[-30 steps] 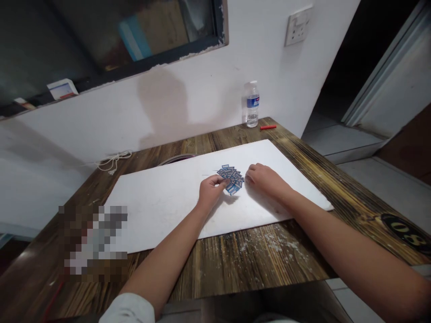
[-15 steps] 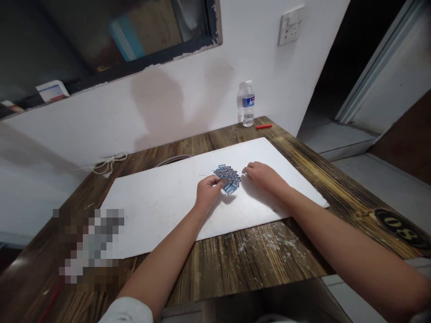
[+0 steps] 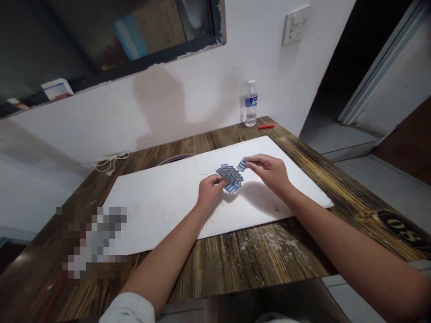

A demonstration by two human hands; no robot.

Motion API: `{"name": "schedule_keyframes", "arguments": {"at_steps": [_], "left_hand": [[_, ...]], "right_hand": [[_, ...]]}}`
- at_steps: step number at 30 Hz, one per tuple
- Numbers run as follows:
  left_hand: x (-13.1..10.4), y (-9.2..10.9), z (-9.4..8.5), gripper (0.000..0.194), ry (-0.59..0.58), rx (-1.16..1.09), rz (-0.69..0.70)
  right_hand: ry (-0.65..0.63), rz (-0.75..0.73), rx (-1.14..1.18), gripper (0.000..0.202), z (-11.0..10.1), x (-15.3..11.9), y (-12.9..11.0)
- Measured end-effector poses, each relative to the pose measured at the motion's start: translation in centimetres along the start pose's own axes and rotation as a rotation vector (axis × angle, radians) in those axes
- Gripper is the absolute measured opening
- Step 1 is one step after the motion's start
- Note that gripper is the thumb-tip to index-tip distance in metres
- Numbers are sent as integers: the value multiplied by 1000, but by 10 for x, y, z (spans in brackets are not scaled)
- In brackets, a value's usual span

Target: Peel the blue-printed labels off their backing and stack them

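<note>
My left hand pinches the lower left edge of a cluster of small blue-edged, grey-and-white rectangular pieces. The cluster is held a little above a white board, and its pieces overlap at many angles. Up and to the right, my right hand holds a small blue-and-white piece between thumb and fingertips, just apart from the cluster. What exactly the pieces are is too small to make out.
A water bottle and a red stick-like object stand and lie at the far right corner of the wooden table. A white cord lies at the far left. A pixelated patch covers something at the near left.
My right hand has lifted slightly and now shows a small blue-and-white piece between its fingertips. My left hand keeps its pinch on the cluster. The view has shifted slightly.
</note>
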State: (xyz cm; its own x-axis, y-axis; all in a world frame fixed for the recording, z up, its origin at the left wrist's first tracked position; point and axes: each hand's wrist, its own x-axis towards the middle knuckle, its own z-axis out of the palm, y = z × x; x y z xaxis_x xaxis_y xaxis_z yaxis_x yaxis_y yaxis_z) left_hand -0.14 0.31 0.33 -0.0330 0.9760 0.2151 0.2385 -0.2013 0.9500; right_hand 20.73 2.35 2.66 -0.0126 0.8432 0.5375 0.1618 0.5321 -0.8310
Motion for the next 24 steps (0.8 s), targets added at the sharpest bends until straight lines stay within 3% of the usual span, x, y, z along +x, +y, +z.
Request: {"name": "schedule_keyframes", "arguments": {"at_steps": [6, 10, 17, 24], "left_hand": [[-3, 4, 0, 19, -52, 106, 55], [-3, 2, -1, 18, -71, 107, 86], [-5, 6, -1, 20, -93, 141, 136], [-9, 12, -2, 25, -226, 228, 248]], "right_hand": [[98, 115, 255, 32, 5, -1, -5], [72, 120, 232, 19, 7, -3, -9], [80, 92, 200, 15, 8, -5, -12], [37, 49, 145, 13, 4, -5, -13]]}}
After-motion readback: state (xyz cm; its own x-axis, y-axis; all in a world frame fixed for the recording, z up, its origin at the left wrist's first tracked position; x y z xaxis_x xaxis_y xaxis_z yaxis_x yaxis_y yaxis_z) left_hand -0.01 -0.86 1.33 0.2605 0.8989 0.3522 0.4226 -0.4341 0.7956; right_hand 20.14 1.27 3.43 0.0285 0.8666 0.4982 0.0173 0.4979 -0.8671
